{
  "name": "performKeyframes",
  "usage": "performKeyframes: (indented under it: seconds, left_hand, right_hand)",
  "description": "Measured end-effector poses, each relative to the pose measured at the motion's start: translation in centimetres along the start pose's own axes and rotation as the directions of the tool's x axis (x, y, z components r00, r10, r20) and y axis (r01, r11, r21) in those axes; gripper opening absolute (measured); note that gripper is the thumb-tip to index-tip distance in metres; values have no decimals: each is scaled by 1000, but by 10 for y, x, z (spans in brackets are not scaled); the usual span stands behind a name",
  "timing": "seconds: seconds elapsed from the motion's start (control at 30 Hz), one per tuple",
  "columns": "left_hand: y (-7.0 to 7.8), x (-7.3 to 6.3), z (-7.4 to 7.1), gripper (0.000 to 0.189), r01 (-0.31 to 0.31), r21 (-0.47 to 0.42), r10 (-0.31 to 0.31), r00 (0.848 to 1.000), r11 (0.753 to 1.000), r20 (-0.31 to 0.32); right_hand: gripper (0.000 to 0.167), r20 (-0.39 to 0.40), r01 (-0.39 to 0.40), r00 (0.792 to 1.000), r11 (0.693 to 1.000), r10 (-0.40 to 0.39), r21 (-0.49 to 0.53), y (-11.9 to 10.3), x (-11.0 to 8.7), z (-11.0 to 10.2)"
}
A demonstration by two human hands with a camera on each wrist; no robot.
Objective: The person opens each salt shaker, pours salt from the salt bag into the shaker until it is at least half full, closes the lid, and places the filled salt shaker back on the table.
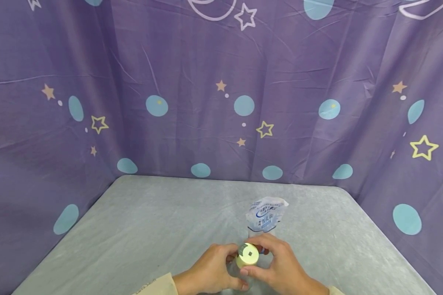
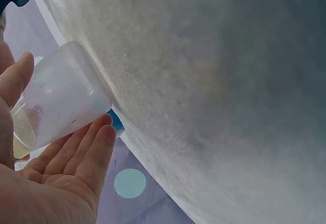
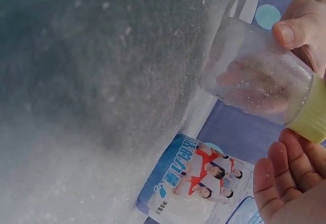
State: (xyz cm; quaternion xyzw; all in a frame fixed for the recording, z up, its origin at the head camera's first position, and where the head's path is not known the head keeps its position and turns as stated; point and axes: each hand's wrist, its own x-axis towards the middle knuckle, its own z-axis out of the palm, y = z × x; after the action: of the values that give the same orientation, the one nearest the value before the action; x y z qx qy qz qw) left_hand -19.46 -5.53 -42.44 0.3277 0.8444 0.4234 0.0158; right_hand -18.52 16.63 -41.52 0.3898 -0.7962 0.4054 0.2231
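"Head view: where's the yellow-lidded jar?"

"Low in the middle, between the hands. The right hand pinches the lid, thumb near side, forefinger far side. The left hand wraps the jar from its side. A printed stand-up pouch is upright just beyond."

"Left wrist view?"

"The clear body sits between the left thumb and nearly straight fingers: a loose hold. Its base is close to the table; I can't tell whether they touch."

"Right wrist?"

"The left thumb lies over the wall, with fingers showing through from behind. Right fingers extend by the lid; that thumb is hidden there."

"How would you handle it?"

"Steady the body upright with the left, and keep the right's pinch even so the lid doesn't tip."
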Motion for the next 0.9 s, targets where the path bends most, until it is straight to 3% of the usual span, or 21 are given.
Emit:
performKeyframes:
  seconds: [0.27, 0.57, 0.9]
  left_hand:
    - [-1, 2, 2, 51, 3, 20, -3, 1000, 1000, 11]
    - [-2, 3, 5, 49, 26, -3, -25, 999, 1000, 35]
    - [-2, 3, 6, 43, 7, 2, -7, 999, 1000, 40]
  right_hand:
    - [47, 4, -12, 1000, 1000, 12, 0, 3, -3, -4]
    - [46, 25, -81, 996, 997, 80, 13, 2, -6, -8]
    - [43, 28, -43, 999, 998, 42, 37, 3, -6, -12]
